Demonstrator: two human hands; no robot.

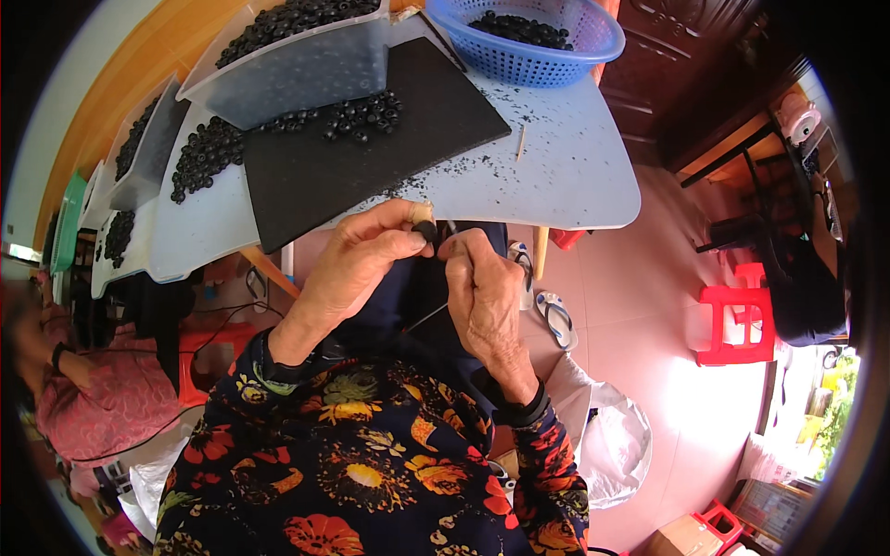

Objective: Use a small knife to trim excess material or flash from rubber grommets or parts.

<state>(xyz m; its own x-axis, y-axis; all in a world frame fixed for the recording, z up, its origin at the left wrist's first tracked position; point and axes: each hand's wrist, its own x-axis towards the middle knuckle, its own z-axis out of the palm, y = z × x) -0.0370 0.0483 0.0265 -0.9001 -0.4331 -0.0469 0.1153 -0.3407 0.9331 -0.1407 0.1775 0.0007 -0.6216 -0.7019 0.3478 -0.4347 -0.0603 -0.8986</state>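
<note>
Two bare hands meet just below the near edge of a pale grey table [575, 176]. The left hand [357, 264] pinches a small black rubber ring [425, 232] between thumb and forefinger, the fingertip wrapped in tan tape. The right hand [482, 292] presses up against it, its fingers closed around a thin metal pick [428, 317] whose shaft runs down behind the wrist; the tip at the ring is too small to make out. Both forearms wear dark floral sleeves with black cuffs.

On the table lies a black rectangular foam mat [362, 139], with a scatter of loose black rubber rings [357, 116] along its far edge and a larger heap to its left. A clear plastic tray [297, 65] filled with more rings sits behind the mat, and a blue plastic mesh basket [533, 42] holding rings stands at the far right. A red plastic stool [737, 324] stands on the pink tiled floor, well apart.
</note>
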